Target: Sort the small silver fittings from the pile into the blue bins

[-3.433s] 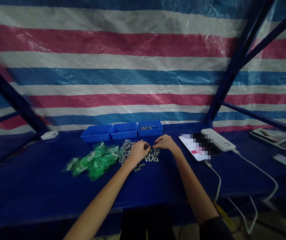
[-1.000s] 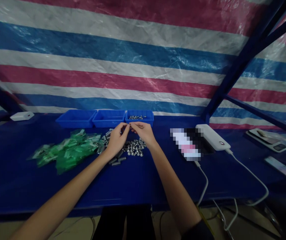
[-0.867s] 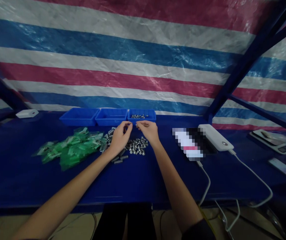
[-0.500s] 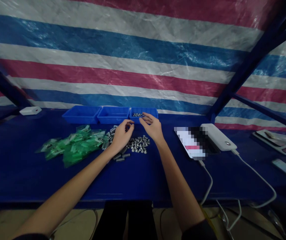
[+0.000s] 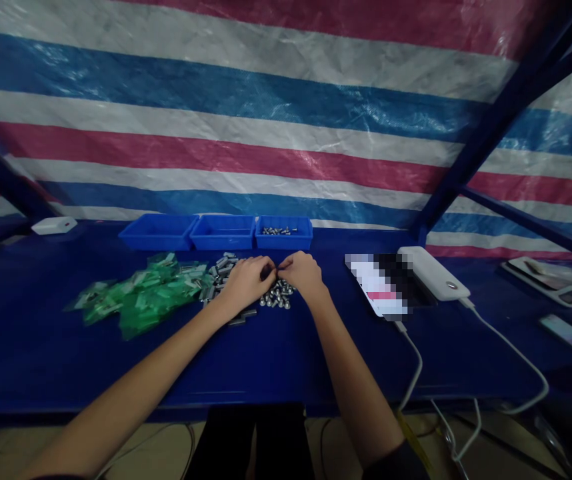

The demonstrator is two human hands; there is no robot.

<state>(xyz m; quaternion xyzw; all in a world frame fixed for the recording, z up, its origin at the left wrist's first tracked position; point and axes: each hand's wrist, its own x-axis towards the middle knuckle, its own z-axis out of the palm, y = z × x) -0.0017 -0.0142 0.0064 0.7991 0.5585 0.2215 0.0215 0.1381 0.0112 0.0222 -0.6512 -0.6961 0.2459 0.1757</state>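
My left hand (image 5: 250, 280) is curled above the inner edge of a heap of silvery metal tubes (image 5: 223, 267). Its thumb and fingertips are closed together; anything between them is too small to make out. Facing it, fingertips almost touching, my right hand (image 5: 303, 272) is pinched over a pile of round-headed screws (image 5: 280, 298), with its grip hidden too. Just behind the hands stands the right blue bin (image 5: 285, 243), which has several small metal screws (image 5: 277, 231) in it.
A middle blue bin (image 5: 223, 241) and a left blue bin (image 5: 157, 241) stand in line with the right one. Green plastic bags (image 5: 151, 293) lie left of the tubes. On the right are a phone (image 5: 376, 287), a white power bank (image 5: 433, 273), cables and a scale (image 5: 546, 283).
My right hand has drawn back from the right bin to the screw pile and closed into a pinch. My left hand has shifted slightly, bringing both sets of fingertips close together.
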